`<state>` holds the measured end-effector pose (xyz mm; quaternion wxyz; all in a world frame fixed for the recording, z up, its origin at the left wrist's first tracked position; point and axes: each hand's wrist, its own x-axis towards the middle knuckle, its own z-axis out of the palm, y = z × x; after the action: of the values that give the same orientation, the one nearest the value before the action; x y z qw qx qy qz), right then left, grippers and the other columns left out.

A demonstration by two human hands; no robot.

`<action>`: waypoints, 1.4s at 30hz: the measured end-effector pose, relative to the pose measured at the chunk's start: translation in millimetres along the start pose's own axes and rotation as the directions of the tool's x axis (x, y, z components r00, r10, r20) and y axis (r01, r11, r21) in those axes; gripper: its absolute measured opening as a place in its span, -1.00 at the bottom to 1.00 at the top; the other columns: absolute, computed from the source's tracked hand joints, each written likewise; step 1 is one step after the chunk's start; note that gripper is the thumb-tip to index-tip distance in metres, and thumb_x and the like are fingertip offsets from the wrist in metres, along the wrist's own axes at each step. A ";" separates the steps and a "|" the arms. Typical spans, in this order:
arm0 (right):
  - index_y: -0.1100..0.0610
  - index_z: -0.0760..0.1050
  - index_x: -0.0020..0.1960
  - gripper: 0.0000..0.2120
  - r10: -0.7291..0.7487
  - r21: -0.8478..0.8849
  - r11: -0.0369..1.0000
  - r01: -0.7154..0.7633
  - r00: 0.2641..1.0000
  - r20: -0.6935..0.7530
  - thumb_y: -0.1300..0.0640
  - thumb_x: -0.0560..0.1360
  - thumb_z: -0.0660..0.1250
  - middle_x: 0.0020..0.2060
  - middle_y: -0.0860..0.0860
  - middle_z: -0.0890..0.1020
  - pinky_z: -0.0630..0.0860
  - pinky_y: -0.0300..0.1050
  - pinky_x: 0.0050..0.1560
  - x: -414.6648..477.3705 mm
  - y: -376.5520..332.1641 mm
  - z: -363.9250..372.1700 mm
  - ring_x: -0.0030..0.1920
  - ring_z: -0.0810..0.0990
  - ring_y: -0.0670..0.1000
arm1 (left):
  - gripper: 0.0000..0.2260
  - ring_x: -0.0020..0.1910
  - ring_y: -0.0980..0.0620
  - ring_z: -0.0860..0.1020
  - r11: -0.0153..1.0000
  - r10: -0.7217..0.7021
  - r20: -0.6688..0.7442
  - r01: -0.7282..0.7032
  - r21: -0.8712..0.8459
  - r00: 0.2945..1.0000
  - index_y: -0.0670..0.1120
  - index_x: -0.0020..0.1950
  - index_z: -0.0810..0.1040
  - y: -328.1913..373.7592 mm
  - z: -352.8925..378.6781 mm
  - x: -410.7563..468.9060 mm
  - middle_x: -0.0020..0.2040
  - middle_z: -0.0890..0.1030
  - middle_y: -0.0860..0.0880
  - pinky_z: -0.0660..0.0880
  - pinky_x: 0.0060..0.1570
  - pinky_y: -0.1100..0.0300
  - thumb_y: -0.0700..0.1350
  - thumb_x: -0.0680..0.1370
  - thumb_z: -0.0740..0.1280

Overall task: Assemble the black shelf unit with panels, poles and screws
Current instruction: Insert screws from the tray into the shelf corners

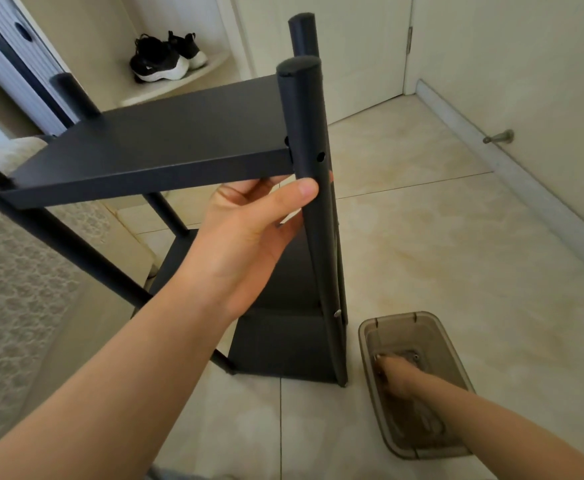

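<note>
While left grip (249, 230) wraps the pole (304, 116) just under the panel (166, 143), right grip (396, 375) is down in the tub (401, 315), hold unclear.

Left hand (249, 230) raised, fingers wrapped round a pole (302, 116); right hand (392, 375) stretched well below that grip, fingers blurred

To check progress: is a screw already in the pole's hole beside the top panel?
No, the hole in the front pole shows dark and empty.
</note>
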<state>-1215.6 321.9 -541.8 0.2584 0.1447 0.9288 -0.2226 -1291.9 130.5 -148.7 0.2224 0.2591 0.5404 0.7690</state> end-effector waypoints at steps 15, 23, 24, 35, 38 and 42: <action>0.18 0.19 0.51 -0.48 -0.123 -0.352 0.927 0.128 0.992 0.039 0.26 0.58 0.23 0.48 0.17 0.27 0.37 0.10 0.36 -1.3 7.1 16.4 0.38 0.39 0.22 | -0.86 0.15 -0.08 0.66 1.000 0.003 0.000 -0.003 0.002 1.000 -0.02 -0.12 0.70 -0.4 -1.6 3.1 -0.05 0.71 -0.03 0.59 0.09 0.11 -0.15 0.33 0.49; 0.19 0.30 0.46 -0.57 -0.064 -0.376 0.924 0.072 0.997 0.032 0.27 0.60 0.18 0.39 0.20 0.40 0.40 0.16 0.34 -4.1 1.4 0.0 0.33 0.45 0.23 | -0.81 0.17 -0.12 0.65 1.000 -0.002 -0.022 0.002 0.008 1.000 -0.07 -0.09 0.67 -0.7 -3.8 5.6 -0.05 0.70 -0.05 0.60 0.13 0.07 -0.16 0.32 0.51; 0.19 0.36 0.42 -0.61 -0.050 -0.369 0.928 0.057 0.998 0.029 0.27 0.60 0.17 0.35 0.18 0.45 0.42 0.14 0.33 -5.9 -1.0 -5.5 0.30 0.48 0.21 | -0.81 0.17 -0.13 0.65 1.000 -0.005 -0.022 0.005 0.005 1.000 -0.08 -0.09 0.66 -0.8 -4.1 5.9 -0.05 0.70 -0.07 0.60 0.14 0.06 -0.16 0.32 0.51; 0.20 0.52 0.19 -0.74 -0.044 -0.465 0.884 0.045 0.999 0.015 0.22 0.55 0.19 0.17 0.18 0.58 0.51 0.10 0.12 -62.7 -37.1 -126.7 0.16 0.58 0.24 | -0.73 0.18 -0.13 0.65 0.998 -0.059 -0.012 0.059 -0.011 0.998 -0.10 -0.03 0.69 -2.1 -11.8 5.5 0.03 0.71 -0.16 0.60 0.14 0.07 -0.14 0.30 0.56; 0.17 0.51 0.19 -0.76 -0.132 -0.513 0.854 0.087 0.990 -0.052 0.26 0.57 0.18 0.15 0.21 0.57 0.51 0.07 0.06 -90.3 -53.3 -164.0 0.13 0.58 0.26 | -0.51 0.18 -0.12 0.65 0.995 -0.096 -0.057 0.098 0.027 0.994 -0.18 0.15 0.61 -0.9 -11.8 4.0 0.11 0.69 -0.19 0.52 0.25 -0.05 -0.11 0.27 0.60; 0.09 0.52 0.21 -0.75 -0.239 -0.497 0.856 0.143 0.962 -0.134 0.25 0.60 0.17 0.12 0.16 0.60 0.47 -0.02 -0.04 -131.7 -78.4 -209.9 0.08 0.59 0.21 | -0.14 0.23 -0.14 0.62 0.988 -0.154 -0.123 0.156 0.006 0.980 -0.25 0.35 0.49 5.0 -6.8 2.4 0.22 0.64 -0.20 0.44 0.36 -0.16 -0.02 0.12 0.68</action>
<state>-1224.3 336.8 -282.4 0.1725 0.0029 0.9850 0.0065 -1298.4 125.5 -145.5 0.2461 0.1706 0.5776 0.7594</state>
